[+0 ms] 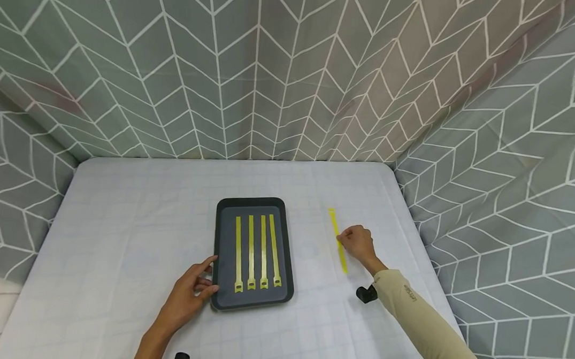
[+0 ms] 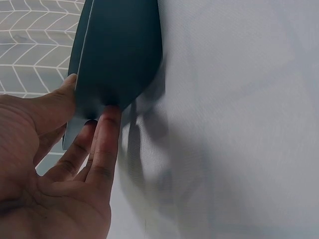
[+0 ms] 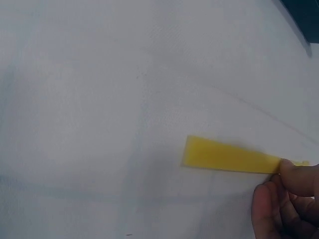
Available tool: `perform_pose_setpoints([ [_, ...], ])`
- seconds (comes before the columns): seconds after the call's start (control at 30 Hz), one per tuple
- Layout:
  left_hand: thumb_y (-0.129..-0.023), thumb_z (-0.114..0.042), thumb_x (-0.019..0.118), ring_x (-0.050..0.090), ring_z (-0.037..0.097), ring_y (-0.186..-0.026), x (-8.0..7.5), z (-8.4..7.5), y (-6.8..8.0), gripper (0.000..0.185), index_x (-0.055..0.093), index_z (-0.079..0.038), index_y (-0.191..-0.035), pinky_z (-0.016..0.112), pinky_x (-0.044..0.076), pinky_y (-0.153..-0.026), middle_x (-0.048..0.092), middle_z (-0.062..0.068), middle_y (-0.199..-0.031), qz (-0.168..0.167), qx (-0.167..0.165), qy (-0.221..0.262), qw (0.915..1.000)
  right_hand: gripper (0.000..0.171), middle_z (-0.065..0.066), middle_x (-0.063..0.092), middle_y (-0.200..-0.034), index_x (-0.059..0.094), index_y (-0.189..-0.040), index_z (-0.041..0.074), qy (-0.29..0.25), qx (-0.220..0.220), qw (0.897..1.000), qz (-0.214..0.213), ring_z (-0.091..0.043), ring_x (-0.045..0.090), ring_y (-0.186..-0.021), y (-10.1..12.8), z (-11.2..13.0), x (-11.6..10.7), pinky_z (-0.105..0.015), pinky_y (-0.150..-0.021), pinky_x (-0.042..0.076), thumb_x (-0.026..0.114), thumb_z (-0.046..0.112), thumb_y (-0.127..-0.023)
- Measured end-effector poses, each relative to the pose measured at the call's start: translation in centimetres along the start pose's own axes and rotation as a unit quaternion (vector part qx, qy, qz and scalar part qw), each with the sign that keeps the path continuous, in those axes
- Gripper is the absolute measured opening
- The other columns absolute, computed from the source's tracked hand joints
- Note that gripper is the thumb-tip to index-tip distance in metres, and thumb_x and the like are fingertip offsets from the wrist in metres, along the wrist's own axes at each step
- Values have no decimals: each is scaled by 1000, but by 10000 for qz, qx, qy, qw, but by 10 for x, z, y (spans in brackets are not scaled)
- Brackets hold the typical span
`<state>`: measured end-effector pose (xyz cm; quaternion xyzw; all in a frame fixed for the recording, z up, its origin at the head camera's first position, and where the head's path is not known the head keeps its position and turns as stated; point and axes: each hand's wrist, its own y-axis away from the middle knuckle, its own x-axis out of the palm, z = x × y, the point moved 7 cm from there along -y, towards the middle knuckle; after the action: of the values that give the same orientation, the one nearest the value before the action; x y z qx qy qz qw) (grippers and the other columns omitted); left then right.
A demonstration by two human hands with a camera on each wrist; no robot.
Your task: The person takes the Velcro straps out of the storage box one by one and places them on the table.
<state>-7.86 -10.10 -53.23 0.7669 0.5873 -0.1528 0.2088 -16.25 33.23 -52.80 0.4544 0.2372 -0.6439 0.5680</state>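
A dark tray (image 1: 255, 300) lies on the white-covered table and holds several yellow straps (image 1: 257, 250) side by side. My left hand (image 1: 192, 292) rests against the tray's left front corner (image 2: 119, 50), fingers fairly straight, thumb and fingertips touching its rim. Right of the tray a single yellow strap (image 1: 337, 237) lies on the cloth. My right hand (image 1: 358, 243) pinches that strap (image 3: 229, 157) near its middle, fingers (image 3: 294, 175) curled over it.
The table (image 1: 125, 218) is covered with a white gridded cloth and walled by grey chevron-patterned curtains (image 1: 282, 67) at the back and both sides. Black wrist camera mounts (image 1: 366, 293) show near both forearms.
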Motion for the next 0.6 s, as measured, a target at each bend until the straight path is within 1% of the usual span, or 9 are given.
perform_pose_setpoints([
  [0.17,-85,0,77,66,15,-93,0,2,0,74,44,-9,-151,24,58,-80,59,15,-119,38,-33,21,10000,19,-10,75,-80,75,-87,1,-94,-39,9999,66,-19,67,-71,0,1,0,-30,-60,52,73,20,-91],
  [0.37,-85,1,77,65,15,-92,-1,0,-1,74,44,-8,-151,25,58,-80,59,15,-118,-23,37,101,9999,19,-8,71,-73,75,-87,0,-135,-200,9997,-88,-17,62,-66,-4,6,-7,-27,-60,49,73,18,-91],
  [0.47,-85,1,77,65,15,-91,-1,0,0,73,45,-8,-150,24,58,-79,59,15,-118,-27,8,119,9999,18,-7,70,-69,74,-87,0,-172,-286,9994,-120,-16,61,-63,-6,11,-9,-25,-59,47,73,18,-92],
  [0.6,-85,0,76,65,15,-92,-2,0,0,73,44,-8,-151,24,58,-79,59,15,-118,-21,-43,87,10000,18,-9,73,-74,74,-90,0,-252,-338,9991,-61,-16,64,-64,-7,18,-7,-24,-57,48,74,18,-91],
])
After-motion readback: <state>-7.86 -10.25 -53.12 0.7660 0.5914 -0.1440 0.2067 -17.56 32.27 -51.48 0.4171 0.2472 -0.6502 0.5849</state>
